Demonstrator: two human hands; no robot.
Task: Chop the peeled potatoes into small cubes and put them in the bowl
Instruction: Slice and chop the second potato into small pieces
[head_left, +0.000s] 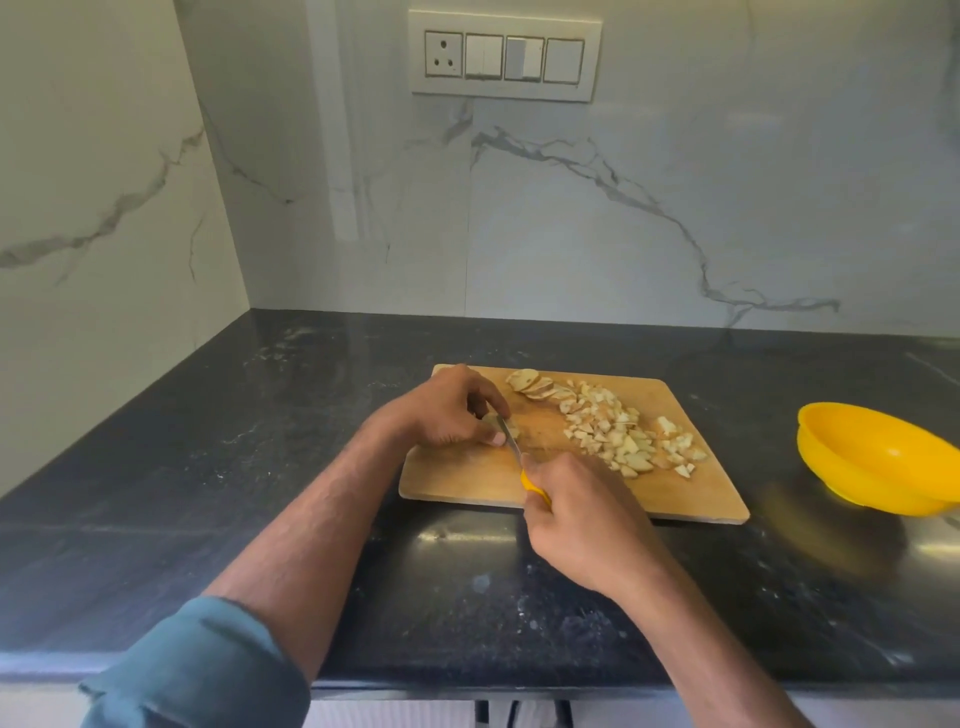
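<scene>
A wooden cutting board (691, 499) lies on the dark counter. On its left part my left hand (447, 410) curls its fingers round a small potato piece (513, 429), mostly hidden under them. My right hand (582, 519) grips a knife by its yellow handle (532, 486); the blade (509, 436) rests against the potato piece beside my left fingertips. A pile of potato cubes (623, 434) covers the board's middle and right. A few round potato slices (530, 384) lie fanned at the board's far edge. The yellow bowl (878, 462) stands tilted to the right of the board, with nothing seen in it.
The black stone counter (260, 441) runs into a corner of white marble walls at the left. A switch and socket panel (504, 54) sits high on the back wall. The counter's front edge (467, 686) is close below my forearms.
</scene>
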